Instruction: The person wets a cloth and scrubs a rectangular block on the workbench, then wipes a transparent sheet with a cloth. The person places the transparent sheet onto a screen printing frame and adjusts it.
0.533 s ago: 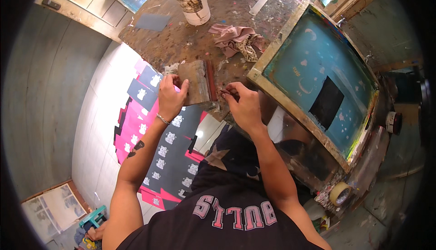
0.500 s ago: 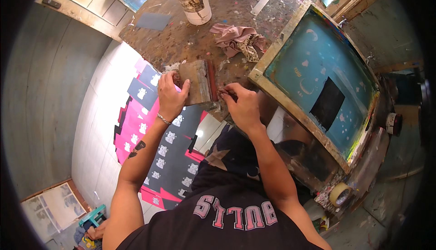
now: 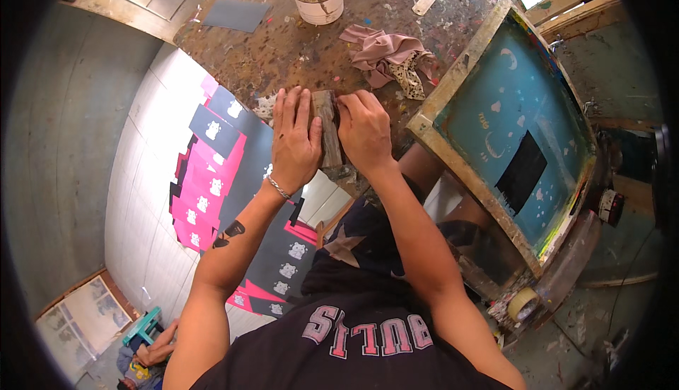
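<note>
Head: left fingers [image 3: 291, 109] and right fingers [image 3: 362, 101] touch wooden block [image 3: 328, 134]

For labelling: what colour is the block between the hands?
The block is greyish brown; see the head view.

My left hand [image 3: 296, 146] lay with its fingers extended along the left side of a worn wooden block [image 3: 327, 132], while my right hand [image 3: 366, 129] was at its right edge, fingers bent. The block was near the edge of a stained table [image 3: 269, 57]. Beyond my hands lay a crumpled pink rag [image 3: 378, 50]; farther off stood a white bucket [image 3: 318, 11], with a grey sheet [image 3: 235, 15] to its left. On my right was a wood-framed blue screen [image 3: 456, 68] bearing a black patch [image 3: 522, 172].
</note>
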